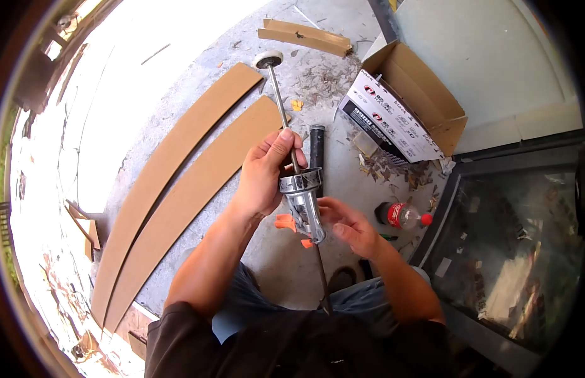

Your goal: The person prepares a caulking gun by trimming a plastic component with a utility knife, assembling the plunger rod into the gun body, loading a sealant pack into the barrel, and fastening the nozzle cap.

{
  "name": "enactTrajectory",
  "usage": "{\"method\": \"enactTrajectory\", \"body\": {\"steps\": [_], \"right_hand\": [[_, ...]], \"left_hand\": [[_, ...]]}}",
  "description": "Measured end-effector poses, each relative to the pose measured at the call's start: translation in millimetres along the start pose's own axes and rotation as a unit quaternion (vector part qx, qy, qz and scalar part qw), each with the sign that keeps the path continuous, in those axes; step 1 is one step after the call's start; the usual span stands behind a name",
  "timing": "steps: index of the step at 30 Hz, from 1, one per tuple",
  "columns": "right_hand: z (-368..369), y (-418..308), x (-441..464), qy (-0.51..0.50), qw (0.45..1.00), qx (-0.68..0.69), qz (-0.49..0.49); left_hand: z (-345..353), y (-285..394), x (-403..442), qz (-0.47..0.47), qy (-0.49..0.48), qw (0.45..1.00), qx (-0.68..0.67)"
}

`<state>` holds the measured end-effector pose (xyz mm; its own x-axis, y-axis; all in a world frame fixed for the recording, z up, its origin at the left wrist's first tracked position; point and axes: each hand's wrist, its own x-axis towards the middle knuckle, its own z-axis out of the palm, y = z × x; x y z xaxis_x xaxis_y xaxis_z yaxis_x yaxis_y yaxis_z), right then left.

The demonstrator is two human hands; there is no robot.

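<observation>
Head view: caulking gun [305,205] held over the concrete floor [267,246], in front of the person's lap; it serves as reference for all places below. Its long rod [279,94] runs through the metal body, with a round pale-and-dark plunger disc [268,60] at the far end and a darker length reaching toward the lap. Orange parts [285,222] show at the body's near end.

Left hand [267,167]: closed around the rod, thumb laid along it, just beyond the metal collar [300,181] of the gun. Right hand [350,228]: partly open, fingers loosely curled, thumb apart; just to the right of the gun's body. Contact between its fingertips and the metal cannot be told.

Black tube [317,148]: behind the gun, lower part hidden by it. Two long brown strips [204,170]: left of the gun, side by side, narrow gap between. Shorter brown piece [305,39]: beyond the gun. Open cardboard box [409,104], printed sides: beyond and right of the gun. Dry leaves [321,82]: scattered beyond the gun. Bottle [402,215], red label and cap, dark liquid inside: right of the gun. Dark-framed glass panel [494,252]: farther right of the gun.
</observation>
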<state>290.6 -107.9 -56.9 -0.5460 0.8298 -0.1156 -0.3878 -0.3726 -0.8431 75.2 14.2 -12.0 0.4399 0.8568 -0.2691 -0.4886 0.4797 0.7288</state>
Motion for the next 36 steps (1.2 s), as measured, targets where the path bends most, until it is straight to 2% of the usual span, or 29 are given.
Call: {"method": "enactTrajectory", "body": {"steps": [1, 2, 3, 5, 9, 12, 14, 15, 17, 19, 20, 21, 24, 25, 27, 29, 31, 32, 33, 34, 35, 36], "right_hand": [[-2.5, 5.2, -2.0, -0.002, 1.000, 0.001, -0.003], [-5.5, 7.5, -2.7, 0.029, 0.985, -0.168, -0.020], [-4.7, 4.1, 0.5, 0.060, 0.940, -0.333, -0.037], [2.2, 19.1, 1.6, 0.048, 0.944, -0.324, -0.046], [14.7, 22.2, 4.8, 0.093, 0.941, -0.322, -0.031], [4.2, 15.8, 8.5, 0.032, 0.905, -0.424, 0.021], [13.2, 6.1, 10.8, 0.055, 0.862, -0.489, -0.119], [12.7, 5.2, 11.7, 0.055, 0.862, -0.489, -0.119], [11.4, 3.9, 11.8, 0.102, 0.779, -0.570, -0.240], [11.3, 3.8, 10.4, 0.124, 0.774, -0.566, -0.257], [10.7, 3.7, 10.1, 0.144, 0.768, -0.561, -0.274], [10.1, 2.5, 8.0, 0.147, 0.770, -0.559, -0.270], [3.3, 5.8, -1.6, 0.142, 0.748, -0.558, -0.329], [-1.6, 12.6, -5.1, 0.145, 0.752, -0.557, -0.322], [-8.1, 21.3, -12.9, 0.152, 0.756, -0.559, -0.305], [-5.8, 21.9, -22.5, 0.155, 0.810, -0.504, -0.257], [-2.8, 24.7, -30.1, 0.168, 0.895, -0.372, -0.180], [-2.7, 26.8, -33.8, 0.177, 0.931, -0.278, -0.155], [-4.3, 21.9, -35.1, 0.186, 0.919, -0.288, -0.194], [-4.4, 15.1, -35.2, 0.195, 0.905, -0.299, -0.233], [-7.2, 1.5, -34.7, 0.204, 0.813, -0.451, -0.307], [-12.7, -5.3, -44.1, 0.240, 0.790, -0.484, -0.291]], "left_hand": [[-6.6, -0.7, 5.2, -0.001, 0.005, 0.999, -0.053], [-8.9, 0.4, 8.1, -0.009, 0.028, 0.996, -0.088], [-10.2, -1.0, 11.6, -0.003, 0.025, 0.996, -0.087], [-10.3, -8.4, 13.4, -0.001, 0.017, 0.993, -0.115], [8.6, -28.5, 5.7, -0.035, -0.039, 0.991, -0.121], [18.8, -31.1, -3.8, -0.067, -0.049, 0.991, -0.108], [19.4, -33.3, -6.1, -0.071, -0.056, 0.990, -0.108], [18.9, -36.4, -6.6, -0.076, -0.067, 0.987, -0.122], [19.2, -40.3, -6.2, -0.084, -0.079, 0.984, -0.136], [23.8, -37.9, -6.3, -0.032, -0.129, 0.991, -0.021], [22.1, -31.4, -8.8, -0.058, -0.171, 0.983, 0.026], [27.9, -27.0, -11.8, -0.064, -0.170, 0.983, 0.025], [39.5, -20.9, -22.2, -0.029, -0.275, 0.944, 0.181], [41.8, -22.8, -23.6, -0.036, -0.274, 0.945, 0.177], [47.6, -26.6, -26.2, 0.022, -0.297, 0.912, 0.281], [47.5, -30.2, -23.8, 0.001, -0.303, 0.910, 0.282], [44.1, -33.0, -17.6, 0.075, -0.341, 0.871, 0.346], [40.4, -31.6, -18.7, 0.017, -0.342, 0.900, 0.271], [42.6, -32.6, -19.3, -0.020, -0.307, 0.939, 0.156], [39.4, -36.1, -6.8, 0.013, -0.242, 0.961, 0.134], [27.9, -38.5, 11.2, -0.004, -0.149, 0.983, 0.108], [13.2, -45.8, 27.6, 0.004, -0.063, 0.992, 0.109]]}}
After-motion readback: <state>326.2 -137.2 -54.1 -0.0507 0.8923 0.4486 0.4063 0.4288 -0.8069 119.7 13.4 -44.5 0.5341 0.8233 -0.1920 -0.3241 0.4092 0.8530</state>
